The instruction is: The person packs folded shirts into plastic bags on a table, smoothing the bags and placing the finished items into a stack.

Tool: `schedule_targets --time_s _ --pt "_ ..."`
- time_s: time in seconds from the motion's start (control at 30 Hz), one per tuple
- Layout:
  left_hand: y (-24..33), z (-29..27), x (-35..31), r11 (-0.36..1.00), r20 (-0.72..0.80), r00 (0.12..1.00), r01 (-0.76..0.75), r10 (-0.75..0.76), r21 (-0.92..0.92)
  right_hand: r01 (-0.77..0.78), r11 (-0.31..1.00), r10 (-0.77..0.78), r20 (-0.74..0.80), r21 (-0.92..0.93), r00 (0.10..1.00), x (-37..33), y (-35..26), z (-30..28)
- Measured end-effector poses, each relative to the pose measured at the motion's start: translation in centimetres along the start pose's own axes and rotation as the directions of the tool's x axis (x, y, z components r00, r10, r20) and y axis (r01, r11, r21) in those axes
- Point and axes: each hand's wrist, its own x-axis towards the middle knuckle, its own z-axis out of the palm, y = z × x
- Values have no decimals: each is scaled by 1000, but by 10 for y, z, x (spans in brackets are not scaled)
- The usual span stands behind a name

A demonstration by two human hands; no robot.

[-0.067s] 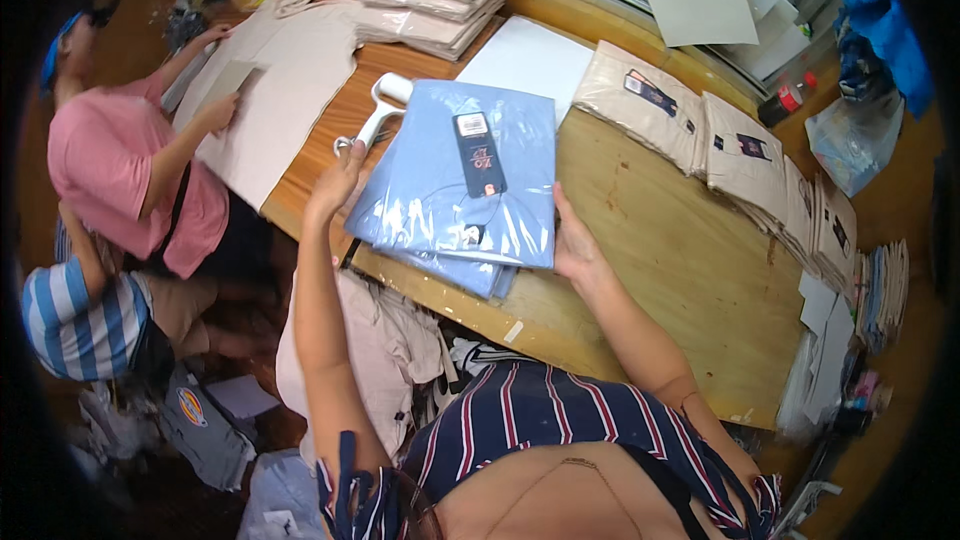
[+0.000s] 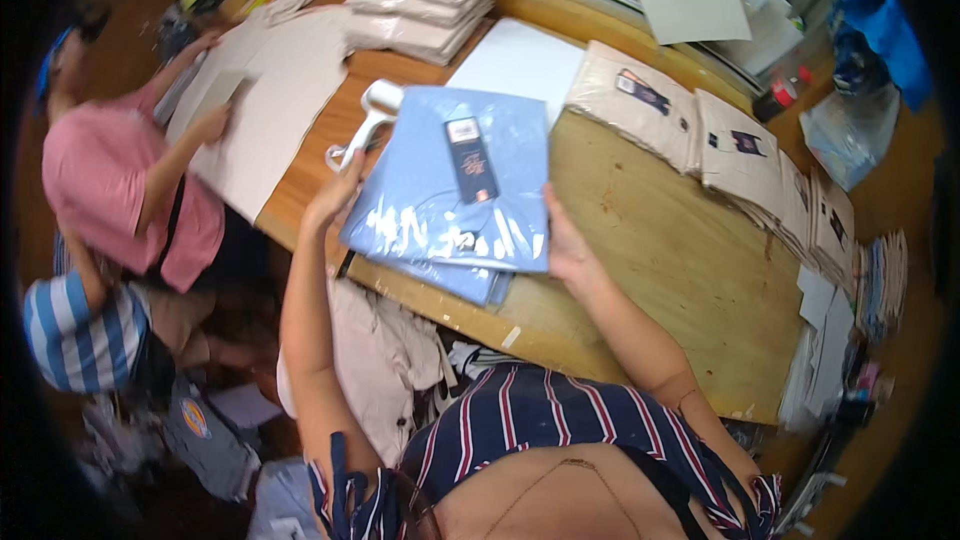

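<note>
A folded light blue garment [image 2: 420,160] in a clear shiny bag lies before me, with a dark hang tag [image 2: 470,160] on top. My left hand [image 2: 338,190] holds its left edge, while the fingers of my right hand [image 2: 567,240] curl against the right edge, partly hidden by the bag. Beneath it, another blue bagged garment [image 2: 450,280] pokes out at the table's front edge. Beyond my left fingers is a white-handled lint roller [image 2: 372,120].
Bagged beige garments [image 2: 630,100] line the table's right side. A tall bagged stack [image 2: 415,15] stands at the back, beside a white sheet [image 2: 520,60]. On the left, a person in a pink shirt [image 2: 130,185] works over a spread pale garment [image 2: 270,90]; another wears blue-and-white stripes [image 2: 85,330].
The view has shifted slightly. The bag's shine and the tag's angle differ a little, with both hands still at the garment's edges.
</note>
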Motion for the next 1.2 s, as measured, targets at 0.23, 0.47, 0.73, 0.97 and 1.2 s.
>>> schedule_targets --time_s 0.23,0.47,0.73,0.97,1.2 --pt "-5 32 -24 882 371 918 288 -143 -372 121 938 -237 -348 -323 907 14 24 4" --pt "28 55 -76 886 219 971 184 -96 -426 -61 965 30 -126 -253 992 -39 7 4" --pt "144 44 -40 847 -183 922 -387 342 -365 314 853 -315 69 -417 947 5 -93 9" --pt "198 73 135 880 -71 880 -474 470 -42 421 901 -426 -36 -105 904 102 -159 -44" --pt "181 95 241 987 187 970 -150 158 -55 353 931 -363 -286 -90 887 149 -175 -57"
